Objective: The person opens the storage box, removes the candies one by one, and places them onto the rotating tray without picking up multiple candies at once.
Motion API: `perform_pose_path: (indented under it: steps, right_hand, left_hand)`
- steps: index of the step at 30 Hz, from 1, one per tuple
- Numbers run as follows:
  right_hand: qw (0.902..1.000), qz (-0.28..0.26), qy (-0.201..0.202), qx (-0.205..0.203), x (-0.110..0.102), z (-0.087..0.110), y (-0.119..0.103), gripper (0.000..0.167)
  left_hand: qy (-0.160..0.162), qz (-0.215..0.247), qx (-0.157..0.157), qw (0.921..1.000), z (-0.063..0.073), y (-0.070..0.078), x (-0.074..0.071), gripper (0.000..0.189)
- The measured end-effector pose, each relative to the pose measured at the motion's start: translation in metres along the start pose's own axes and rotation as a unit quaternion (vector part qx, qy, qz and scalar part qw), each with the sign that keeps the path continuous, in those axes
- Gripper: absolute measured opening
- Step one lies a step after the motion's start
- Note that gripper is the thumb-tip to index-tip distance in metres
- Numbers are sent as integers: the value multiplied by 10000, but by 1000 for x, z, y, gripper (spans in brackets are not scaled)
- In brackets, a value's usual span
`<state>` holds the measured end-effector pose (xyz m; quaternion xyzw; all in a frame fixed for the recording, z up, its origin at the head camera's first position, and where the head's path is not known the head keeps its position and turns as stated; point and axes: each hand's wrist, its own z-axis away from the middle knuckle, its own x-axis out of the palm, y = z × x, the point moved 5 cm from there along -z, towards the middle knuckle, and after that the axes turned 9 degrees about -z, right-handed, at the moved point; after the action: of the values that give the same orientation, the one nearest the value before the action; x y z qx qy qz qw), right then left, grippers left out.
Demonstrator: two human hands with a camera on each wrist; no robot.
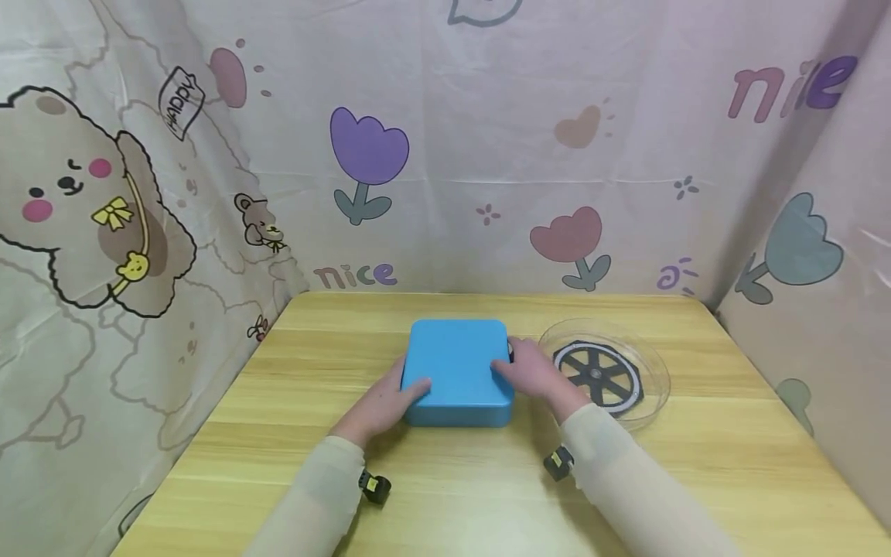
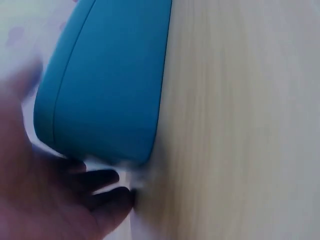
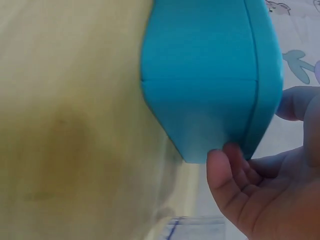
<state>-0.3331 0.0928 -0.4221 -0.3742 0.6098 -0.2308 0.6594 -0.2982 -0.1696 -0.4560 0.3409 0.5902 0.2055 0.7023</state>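
A light-blue box [image 1: 455, 363] with rounded corners sits on the wooden table, its top face up. A thin seam runs around its side near the top in both wrist views. My left hand [image 1: 379, 406] grips the left side, thumb over the front part of the top and fingers along the side wall. Opposite it, my right hand [image 1: 532, 367] holds the right side with its thumb on the top edge. In the right wrist view the fingertips [image 3: 218, 165] reach the box's end wall. A small dark part shows by the right fingers in the head view.
To the right stands a clear round dish [image 1: 657, 363] with a black six-spoked disc [image 1: 595, 374] inside, partly behind my right forearm. The wooden table [image 1: 334, 340] ends at a printed curtain [image 1: 452, 155] at the back and sides. A small black camera [image 1: 376, 488] sits on my left wrist.
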Motion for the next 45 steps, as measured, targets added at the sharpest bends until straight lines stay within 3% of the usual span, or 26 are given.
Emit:
perform_pose_path:
  steps: [5, 9, 14, 22, 30, 39, 45]
  right_hand:
    - [9997, -234, 82, -71, 6, 3, 6, 54]
    - [9992, -316, 190, 121, 9, 7, 9, 66]
    - [9977, -515, 287, 334, 10, 11, 11, 69]
    - [9971, -614, 431, 156, 8, 11, 5, 61]
    - [9883, -1328, 744, 106, 3, 17, -3, 59]
    - [9888, -1095, 977, -251, 1, 18, -23, 54]
    - [9906, -1004, 797, -477, 4, 20, -37, 56]
  left_hand:
    - [446, -409, -73, 9981, -3, 7, -3, 82]
    - [798, -1007, -198, 9915, -5, 14, -9, 73]
    - [889, -1385, -329, 9858, -6, 22, -14, 69]
    - [813, -1328, -424, 9869, -4, 31, -16, 67]
    - [787, -1023, -545, 9901, -4, 30, -21, 68]
    - [759, -818, -562, 9922, -3, 26, -28, 67]
    - [845, -987, -675, 9892, 0, 24, -43, 69]
